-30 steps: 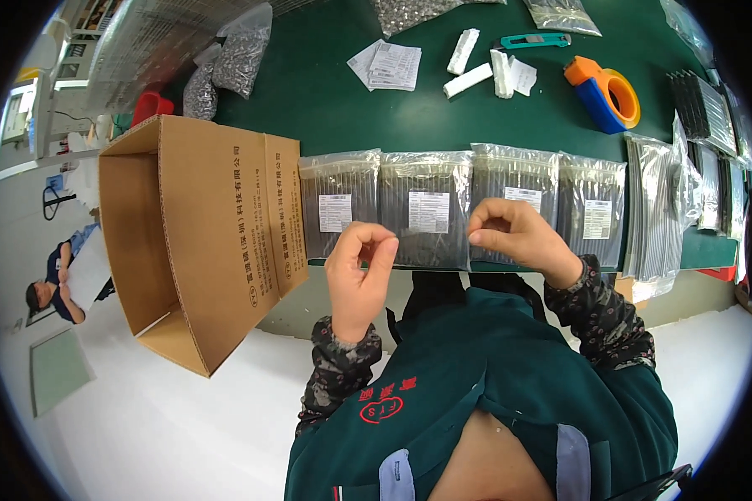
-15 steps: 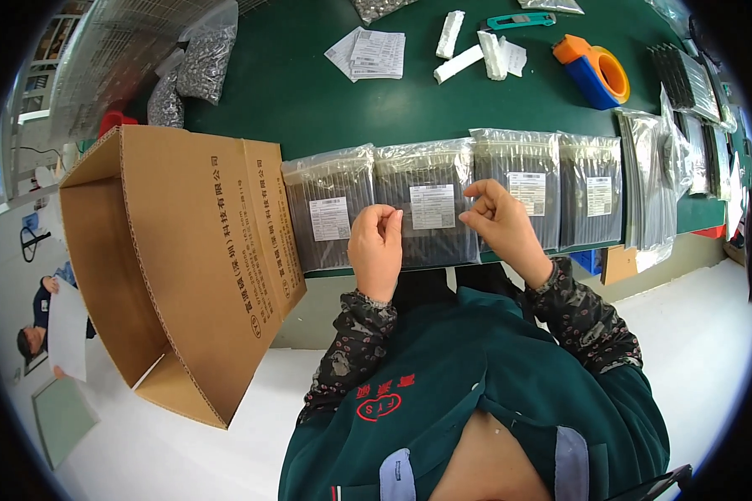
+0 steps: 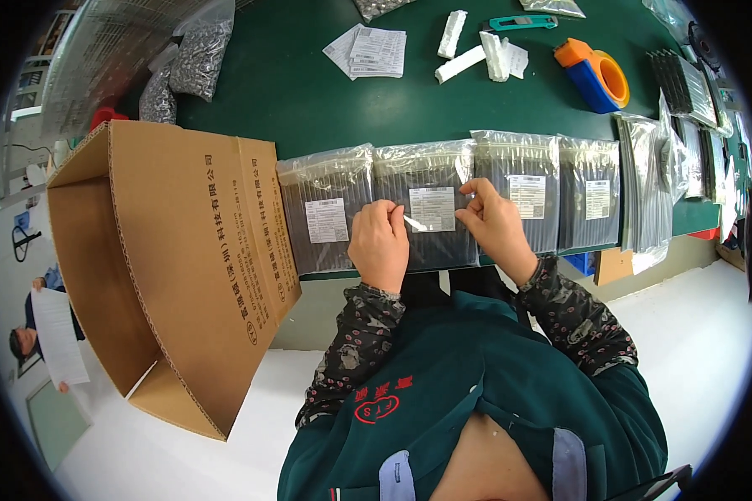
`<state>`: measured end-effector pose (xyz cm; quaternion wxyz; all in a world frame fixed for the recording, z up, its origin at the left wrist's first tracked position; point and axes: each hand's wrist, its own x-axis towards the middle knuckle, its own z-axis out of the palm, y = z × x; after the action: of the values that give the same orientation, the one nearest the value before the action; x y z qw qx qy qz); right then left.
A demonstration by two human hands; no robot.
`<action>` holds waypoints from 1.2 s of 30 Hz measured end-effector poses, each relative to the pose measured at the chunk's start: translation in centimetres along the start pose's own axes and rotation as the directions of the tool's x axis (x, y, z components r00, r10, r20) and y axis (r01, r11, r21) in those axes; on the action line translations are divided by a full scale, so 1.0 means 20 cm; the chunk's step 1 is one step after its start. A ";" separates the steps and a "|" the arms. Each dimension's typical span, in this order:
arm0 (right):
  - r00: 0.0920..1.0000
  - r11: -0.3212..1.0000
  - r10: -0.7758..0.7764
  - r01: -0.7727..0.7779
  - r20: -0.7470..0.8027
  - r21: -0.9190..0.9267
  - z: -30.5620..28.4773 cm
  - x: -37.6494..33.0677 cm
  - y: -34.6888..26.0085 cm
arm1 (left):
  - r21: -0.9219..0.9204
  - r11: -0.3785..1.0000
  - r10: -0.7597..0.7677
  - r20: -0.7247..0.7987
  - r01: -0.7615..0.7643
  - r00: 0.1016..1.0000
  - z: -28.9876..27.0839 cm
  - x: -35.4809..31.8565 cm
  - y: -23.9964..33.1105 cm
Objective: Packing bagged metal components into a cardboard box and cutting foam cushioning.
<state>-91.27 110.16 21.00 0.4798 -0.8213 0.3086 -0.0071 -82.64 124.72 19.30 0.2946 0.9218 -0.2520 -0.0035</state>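
Green desk [image 3: 309, 113] carries a bag [image 3: 436, 249], second right of the box [image 3: 188, 259]; flanking its label [image 3: 432, 209]: left hand [image 3: 380, 246], nearer the box, fingers bunched, any pinch unclear; right hand [image 3: 500, 224], farther off, curled, thumb and forefinger apart.

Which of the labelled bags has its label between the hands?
Second bag from the left: its label sits between left hand and right hand; the other three labels lie outside.

A dark green fabric top [image 3: 560, 384] bears a red oval emblem [image 3: 378, 410] and grey-blue cloth strips [image 3: 570, 463]; black-and-grey camouflage sleeves [image 3: 353, 346] carry small reddish spots.
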 end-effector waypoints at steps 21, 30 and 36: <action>0.943 0.771 -0.333 0.280 0.013 -0.572 -0.06 -0.09 0.04 | 0.252 0.967 -0.034 -0.007 0.035 0.999 -0.09 -0.04 -0.03; 0.907 0.643 -0.374 0.403 0.192 -0.651 -0.17 -0.16 0.05 | 0.197 0.937 0.196 0.389 -0.289 0.900 -0.07 -0.14 0.01; 0.815 0.666 -0.516 0.190 -0.262 -0.721 -0.59 0.18 0.06 | 0.047 0.871 0.420 0.445 -0.489 0.791 -0.04 -0.10 0.20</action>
<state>-92.66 98.68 25.41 0.0594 -0.9567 0.2209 -0.1802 -86.14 123.28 21.85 0.1505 0.8313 -0.5235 -0.1108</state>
